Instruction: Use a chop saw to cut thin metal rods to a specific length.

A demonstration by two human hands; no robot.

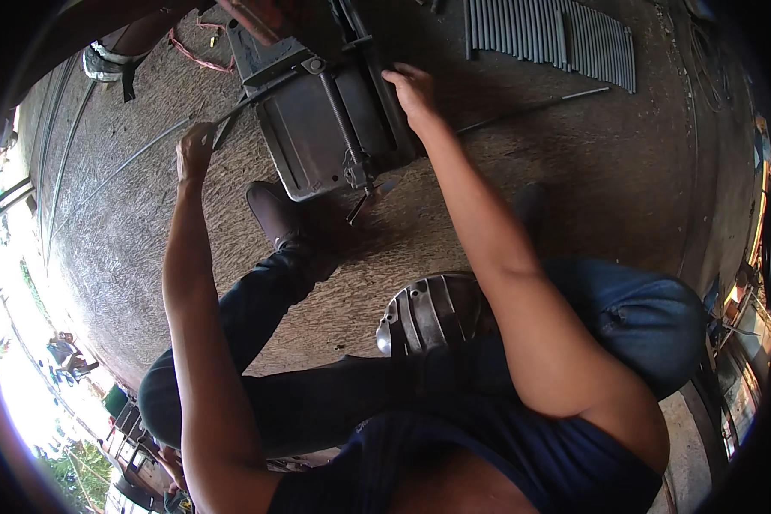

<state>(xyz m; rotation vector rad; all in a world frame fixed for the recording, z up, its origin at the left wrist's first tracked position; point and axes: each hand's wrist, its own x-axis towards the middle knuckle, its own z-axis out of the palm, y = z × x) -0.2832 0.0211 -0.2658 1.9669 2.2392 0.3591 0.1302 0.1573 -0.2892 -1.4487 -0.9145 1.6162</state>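
A dark metal machine base (pixel 304 146) with a long clamp screw (pixel 338 116) stands on the floor in front of me, like the bed of a cut-off saw. My left hand (pixel 195 152) is closed at its left side, around a long thin metal rod (pixel 137 154) that runs from the lower left up to the machine. Against the machine's right edge rests my right hand (pixel 413 92), its index finger stretched along the metal and the other fingers curled. Their grip is partly hidden. A small crank handle (pixel 357 208) hangs at the near end of the screw.
Many grey rods (pixel 548 38) lie side by side at the back right. Another rod (pixel 582 93) lies on the floor nearer the machine. A ribbed metal housing (pixel 428 313) sits between my legs. Reddish cord (pixel 199 60) and another person's foot (pixel 111 64) are at the upper left.
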